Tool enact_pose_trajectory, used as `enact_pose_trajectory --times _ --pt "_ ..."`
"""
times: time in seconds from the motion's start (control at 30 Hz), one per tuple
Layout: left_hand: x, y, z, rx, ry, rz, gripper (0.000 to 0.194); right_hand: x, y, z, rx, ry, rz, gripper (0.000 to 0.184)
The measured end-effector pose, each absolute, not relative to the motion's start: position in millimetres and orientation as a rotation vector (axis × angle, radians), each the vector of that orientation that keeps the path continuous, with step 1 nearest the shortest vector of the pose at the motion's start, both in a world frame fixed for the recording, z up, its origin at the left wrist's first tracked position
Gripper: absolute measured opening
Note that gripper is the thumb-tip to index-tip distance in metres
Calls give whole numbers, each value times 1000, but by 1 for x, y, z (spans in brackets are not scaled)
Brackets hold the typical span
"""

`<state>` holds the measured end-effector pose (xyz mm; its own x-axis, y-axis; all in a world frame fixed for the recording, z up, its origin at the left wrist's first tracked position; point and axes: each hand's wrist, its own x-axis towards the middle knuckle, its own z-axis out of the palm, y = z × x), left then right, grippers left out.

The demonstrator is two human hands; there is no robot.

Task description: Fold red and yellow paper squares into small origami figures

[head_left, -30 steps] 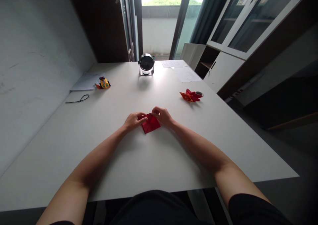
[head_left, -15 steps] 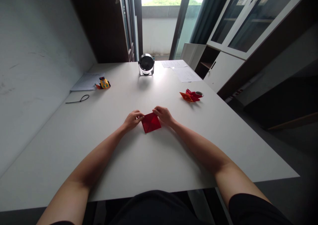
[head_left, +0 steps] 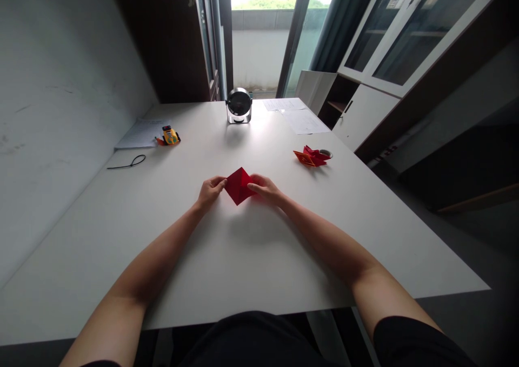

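Note:
A folded sheet of red paper is held up between my two hands, its corners pointing up, down and sideways like a diamond. My left hand pinches its left corner between thumb and fingers. At the right side my right hand grips it, with the thumb lying on the near face and the fingers behind. Light shines through part of the paper, and a shadow falls on the white table below it.
Red and orange folded paper pieces lie to the right, beside a small round grey object. At left are a yellow toy, a black cable tie and papers. A round black-and-silver device stands at the back near more sheets.
The red paper has been lifted off the table and turned from a square lying flat to a diamond. Both hands have shifted their hold to its side corners.

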<state>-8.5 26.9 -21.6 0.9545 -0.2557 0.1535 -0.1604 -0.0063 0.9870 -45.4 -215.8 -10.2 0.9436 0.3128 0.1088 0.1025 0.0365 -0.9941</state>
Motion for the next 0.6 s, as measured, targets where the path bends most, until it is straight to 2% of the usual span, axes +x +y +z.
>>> enact_pose_trajectory --times 0.17,0.33,0.6 --pt "-7 28 -23 1563 -288 -34 34 -45 -216 -12 -1610 -409 194 46" --pt "-9 28 -21 1699 -447 42 28 -42 -214 -19 -1705 -396 166 37" --pt "-12 29 -20 1906 -540 106 27 -42 -214 -15 -1572 -296 16 37"
